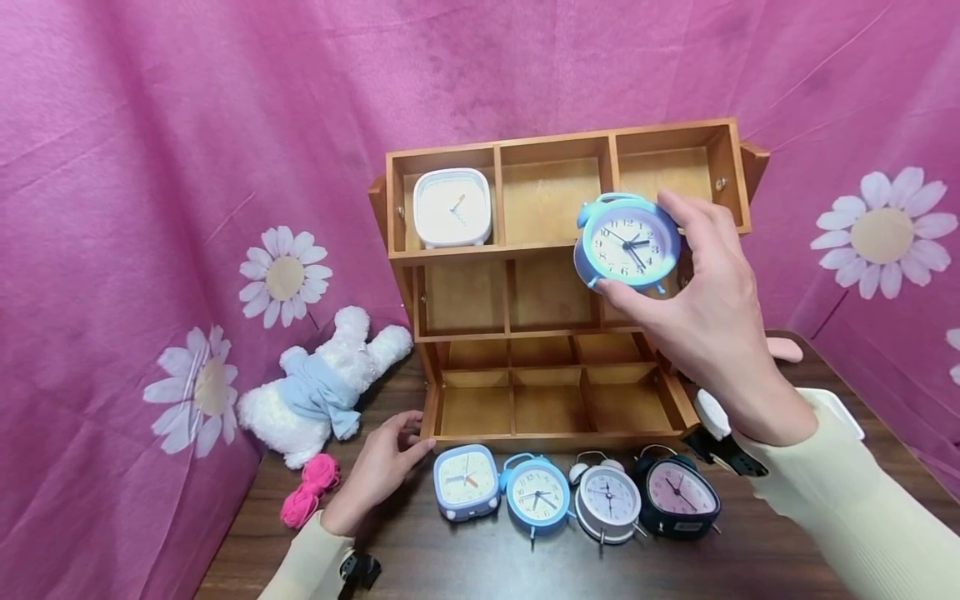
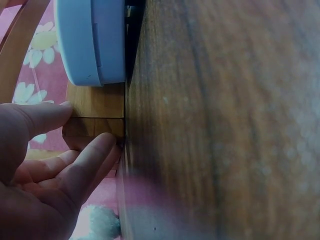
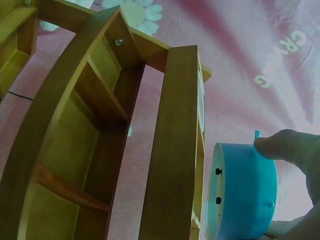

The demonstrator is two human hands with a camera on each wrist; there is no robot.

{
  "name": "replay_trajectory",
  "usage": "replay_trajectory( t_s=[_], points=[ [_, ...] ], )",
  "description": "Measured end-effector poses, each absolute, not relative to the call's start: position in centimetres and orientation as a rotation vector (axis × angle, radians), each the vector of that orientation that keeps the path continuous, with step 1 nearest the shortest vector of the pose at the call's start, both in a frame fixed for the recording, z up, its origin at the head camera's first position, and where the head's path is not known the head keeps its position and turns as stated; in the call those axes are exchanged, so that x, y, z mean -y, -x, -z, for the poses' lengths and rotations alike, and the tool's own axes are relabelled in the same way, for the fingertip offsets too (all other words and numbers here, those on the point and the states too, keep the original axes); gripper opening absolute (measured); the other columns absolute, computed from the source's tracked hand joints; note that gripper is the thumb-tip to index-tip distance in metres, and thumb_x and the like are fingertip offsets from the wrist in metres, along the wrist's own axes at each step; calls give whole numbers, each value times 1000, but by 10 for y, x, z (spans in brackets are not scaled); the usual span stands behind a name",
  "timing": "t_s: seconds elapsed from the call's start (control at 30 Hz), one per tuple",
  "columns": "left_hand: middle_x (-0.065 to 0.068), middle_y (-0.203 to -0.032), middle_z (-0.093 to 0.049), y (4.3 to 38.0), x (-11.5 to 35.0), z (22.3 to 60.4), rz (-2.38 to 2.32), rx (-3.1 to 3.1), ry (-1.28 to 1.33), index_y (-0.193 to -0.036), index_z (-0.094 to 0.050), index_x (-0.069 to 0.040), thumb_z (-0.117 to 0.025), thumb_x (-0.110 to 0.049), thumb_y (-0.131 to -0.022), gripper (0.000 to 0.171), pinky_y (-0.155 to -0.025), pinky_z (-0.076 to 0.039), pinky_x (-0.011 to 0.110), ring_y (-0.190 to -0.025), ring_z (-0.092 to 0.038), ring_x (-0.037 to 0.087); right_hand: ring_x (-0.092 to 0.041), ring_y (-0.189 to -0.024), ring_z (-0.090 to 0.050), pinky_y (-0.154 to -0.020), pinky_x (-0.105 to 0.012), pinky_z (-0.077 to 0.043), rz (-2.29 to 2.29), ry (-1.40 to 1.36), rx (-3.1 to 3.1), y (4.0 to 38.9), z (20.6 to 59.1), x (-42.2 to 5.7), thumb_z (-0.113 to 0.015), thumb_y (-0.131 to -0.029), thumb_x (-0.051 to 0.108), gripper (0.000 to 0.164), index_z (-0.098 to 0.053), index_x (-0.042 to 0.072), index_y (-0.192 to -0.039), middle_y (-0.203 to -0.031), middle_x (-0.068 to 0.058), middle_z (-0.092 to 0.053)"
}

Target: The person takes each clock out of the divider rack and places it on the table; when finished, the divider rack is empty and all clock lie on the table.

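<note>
My right hand (image 1: 716, 300) pinches a round blue alarm clock (image 1: 628, 243) between thumb and fingers, its dial facing the head camera. It is held up before the top right of a tiered wooden shelf (image 1: 555, 247); in the right wrist view the clock (image 3: 248, 192) is apart from the wood. My left hand (image 1: 378, 471) grips the shelf's lower front left corner (image 2: 95, 125), thumb on the front and fingers on the side. A white square clock (image 1: 452, 207) sits in the top left compartment.
Along the shelf's front stand a lavender square clock (image 1: 467, 483), another blue alarm clock (image 1: 537, 496), a white twin-bell clock (image 1: 608, 502) and a black clock (image 1: 678, 498). A plush toy (image 1: 318, 392) and pink yarn (image 1: 309, 490) lie left. A pink curtain (image 1: 225, 100) hangs behind.
</note>
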State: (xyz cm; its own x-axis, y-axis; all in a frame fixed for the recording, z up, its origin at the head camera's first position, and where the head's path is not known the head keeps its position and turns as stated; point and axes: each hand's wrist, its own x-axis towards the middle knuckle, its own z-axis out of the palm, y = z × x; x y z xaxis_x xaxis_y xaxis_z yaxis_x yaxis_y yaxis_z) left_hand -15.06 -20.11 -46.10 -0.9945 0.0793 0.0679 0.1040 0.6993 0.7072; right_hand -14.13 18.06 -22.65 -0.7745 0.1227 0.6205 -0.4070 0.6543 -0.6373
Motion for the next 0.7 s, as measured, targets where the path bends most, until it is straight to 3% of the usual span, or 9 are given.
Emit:
replay_trajectory(
  t_s=[0.27,0.5,0.7],
  points=[
    [16,-126,-81,151,200,461,1199,2864,154,-138,-72,-3,-84,-17,-102,40,-96,-65,49,-107,-80,25,-19,-138,-52,-108,-13,-34,-1062,-205,2264,126,239,-197,-104,-77,20,102,-54,24,-166,-161,-5,-56],
    [15,-127,-81,151,201,461,1216,2873,138,-138,-72,-4,-84,-17,-102,41,-94,-65,47,-107,-79,23,8,-126,-46,-87,5,-39,-1050,-145,2297,112,252,-216,-103,-79,14,101,-54,26,-167,-163,-3,-52],
    [15,-128,-80,151,201,460,1223,2883,122,-140,-71,-4,-84,-18,-102,42,-91,-65,44,-106,-79,23,11,-116,-52,-81,5,-45,-1048,-147,2290,102,261,-230,-102,-77,6,104,-53,21,-167,-161,-8,-52]
  ],
)
